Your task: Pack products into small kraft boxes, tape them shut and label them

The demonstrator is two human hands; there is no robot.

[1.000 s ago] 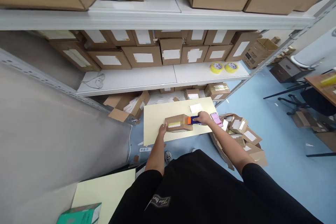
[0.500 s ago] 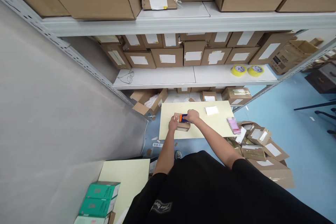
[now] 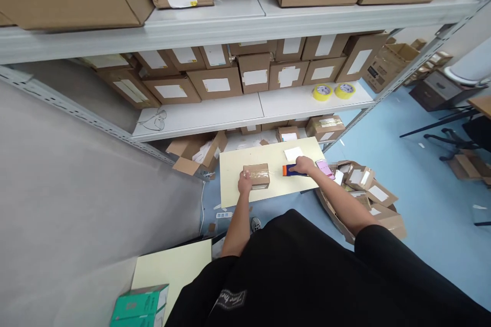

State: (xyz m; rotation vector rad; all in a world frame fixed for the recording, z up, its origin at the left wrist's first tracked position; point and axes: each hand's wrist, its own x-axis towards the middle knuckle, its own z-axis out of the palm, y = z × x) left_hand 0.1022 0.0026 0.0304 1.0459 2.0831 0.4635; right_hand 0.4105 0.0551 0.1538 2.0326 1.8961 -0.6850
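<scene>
Resting on the pale yellow table (image 3: 233, 191), a small brown cardboard box (image 3: 257, 176) is seen with its top seam covered by glossy clear tape; it is squat, rectangular and lies flat, near the table's left-middle. The left hand (image 3: 244, 184) is pressed against the box's near-left corner, fingers curled onto its edge, steadying it rather than lifting it. To the right, well clear of the box, the right hand (image 3: 305, 165) is closed around a tape dispenser (image 3: 290, 170) with a blue body and orange end, held low over the table with the orange end pointed towards the box. A visible gap of bare table lies between dispenser and box.

Half a second ago the dispenser was on top of the box and both hands were together; now it has been pulled away to the right and the box top is left taped.

A pink phone (image 3: 325, 168) lies just right of the right hand at the table edge, and a white label (image 3: 293, 154) lies on the far side of the table. Labelled boxes (image 3: 364, 189) are piled on the blue floor to the right. Farther off, two yellow tape rolls (image 3: 333, 92) sit on a grey shelf (image 3: 215, 115) in front of rows of stacked cartons (image 3: 215, 84).
</scene>
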